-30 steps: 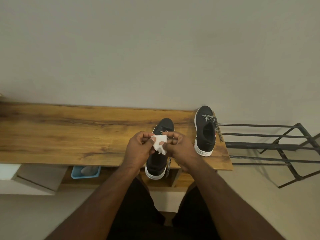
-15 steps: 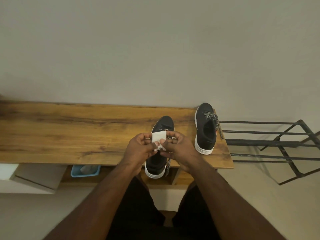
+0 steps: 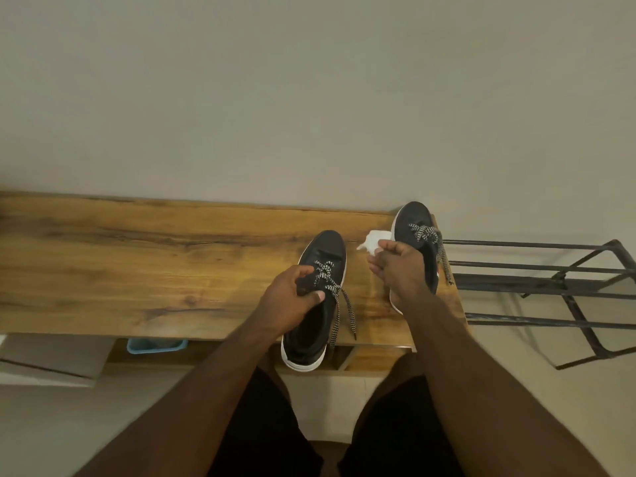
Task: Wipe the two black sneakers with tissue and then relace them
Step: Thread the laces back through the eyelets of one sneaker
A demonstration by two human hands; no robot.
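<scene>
Two black sneakers with white soles and checkered black-and-white laces stand on the wooden bench [image 3: 137, 263]. The near sneaker [image 3: 323, 256] points away from me, its heel hanging over the front edge. My left hand [image 3: 292, 301] grips its tongue and collar beside the laces. The far sneaker [image 3: 414, 218] stands at the bench's right end. My right hand [image 3: 399, 266] hovers between the two shoes and pinches a crumpled white tissue [image 3: 373, 243], partly covering the far sneaker's left side.
A black metal rack [image 3: 550, 284] stands right of the bench. A blue tray [image 3: 156, 346] sits on the shelf below the bench top. A pale wall runs behind. The bench's left half is bare wood.
Both hands held the tissue together over the near sneaker. Now the right hand has carried it right, toward the far sneaker, and the left hand has dropped onto the near sneaker.
</scene>
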